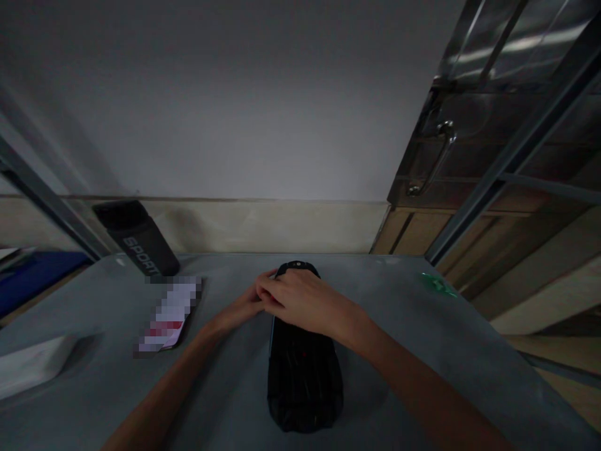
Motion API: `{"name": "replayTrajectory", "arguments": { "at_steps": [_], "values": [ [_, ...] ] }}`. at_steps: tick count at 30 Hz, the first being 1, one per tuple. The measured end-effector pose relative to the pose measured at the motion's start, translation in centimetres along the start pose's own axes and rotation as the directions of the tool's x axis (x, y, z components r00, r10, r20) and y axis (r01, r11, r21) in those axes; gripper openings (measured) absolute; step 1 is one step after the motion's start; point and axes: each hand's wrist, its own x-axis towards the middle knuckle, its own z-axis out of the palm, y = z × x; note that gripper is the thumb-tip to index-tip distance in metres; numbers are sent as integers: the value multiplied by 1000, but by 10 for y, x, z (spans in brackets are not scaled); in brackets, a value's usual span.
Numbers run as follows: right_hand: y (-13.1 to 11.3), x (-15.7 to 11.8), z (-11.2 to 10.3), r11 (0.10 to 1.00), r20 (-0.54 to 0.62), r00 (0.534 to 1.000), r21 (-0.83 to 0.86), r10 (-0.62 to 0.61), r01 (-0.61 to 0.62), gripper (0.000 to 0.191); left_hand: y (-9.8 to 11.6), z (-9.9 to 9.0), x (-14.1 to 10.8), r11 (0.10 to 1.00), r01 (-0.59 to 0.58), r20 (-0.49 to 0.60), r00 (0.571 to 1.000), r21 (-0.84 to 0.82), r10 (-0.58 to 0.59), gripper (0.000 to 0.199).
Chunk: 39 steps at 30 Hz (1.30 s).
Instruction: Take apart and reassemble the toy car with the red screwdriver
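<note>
A long black object (303, 376) with rounded ends lies on the grey tabletop in front of me; its exact kind I cannot make out. At its left edge, near the far end, my left hand (246, 305) grips it, the fingertips partly covered by my other hand. Across the top of the object lies my right hand (305, 300), its fingers curled in and closed. Both hands meet at the object's left side. Whatever the right fingertips pinch is hidden.
Left on the grey table (394, 388) lie a phone (169, 313) with a lit screen and a white item (35, 366). Behind them stands a dark case (145, 244) marked SPORT. A green wrapper (439, 285) lies far right. Metal posts (507, 156) and a wall (263, 125) bound the table.
</note>
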Motion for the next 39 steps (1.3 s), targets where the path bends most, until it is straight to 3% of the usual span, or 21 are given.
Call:
{"name": "replayTrajectory", "arguments": {
  "at_steps": [3,8,13,18,24,27,30,35,39],
  "values": [
    [2,0,-1,1000,27,999,23,-18,18,15,-1,1,0,998,-1,-14,1000,-61,0,55],
    [2,-1,1,996,-21,998,57,-67,69,16,2,1,-1,995,48,-15,999,-82,-50,46],
    [1,0,5,1000,-20,1000,-12,-13,13,15,9,3,-3,995,25,-4,1000,-93,-26,62],
    [1,-1,1,996,4,997,53,-74,73,17,9,3,-2,997,11,-8,1000,-71,-12,62],
    [-3,-2,-2,999,13,999,-8,49,-49,15,2,1,-1,996,-13,1,1000,-89,13,68],
    [-2,-3,-3,1000,28,1000,9,11,-12,16,1,2,-1,993,-5,5,1000,-118,6,70],
    [-2,-3,-2,999,-1,1000,29,-19,19,15,-2,2,0,992,-3,3,1000,-129,3,69],
    [-1,-3,4,993,-42,995,-67,91,-94,22,-3,0,0,995,10,-6,1000,-96,-11,62],
    [2,-2,2,1000,0,1000,2,19,-19,15,-1,0,0,995,12,-12,1000,-102,-13,52]
  ]
}}
